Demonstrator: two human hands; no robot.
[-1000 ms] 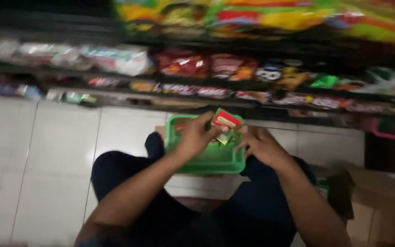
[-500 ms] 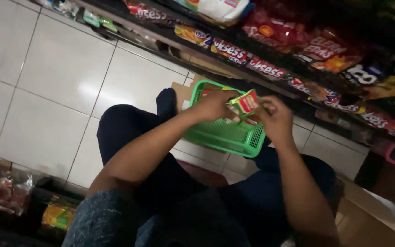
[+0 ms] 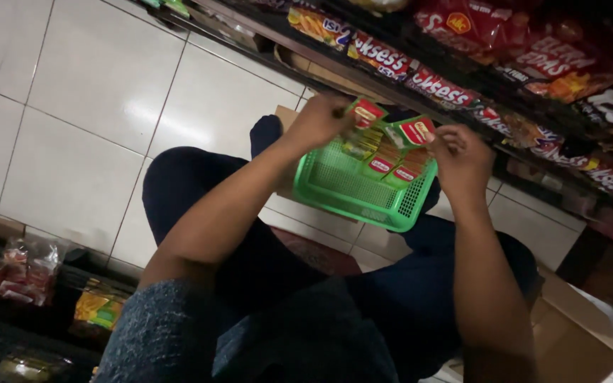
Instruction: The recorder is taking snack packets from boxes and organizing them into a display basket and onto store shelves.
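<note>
— What packages sit around the green basket (image 3: 363, 191)?
— Small red-and-green sachets (image 3: 384, 164) lie inside it; two more (image 3: 367, 113) are held just above its far rim.
— And beyond it?
— Red and orange snack bags (image 3: 462, 25) on the shelves, with clear-wrapped packs (image 3: 26, 266) far to its left.

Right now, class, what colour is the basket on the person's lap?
Bright green basket, clearest in the head view.

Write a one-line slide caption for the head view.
Seated by snack shelves, left hand and right hand each hold a small red-and-green sachet over a green basket.
</note>
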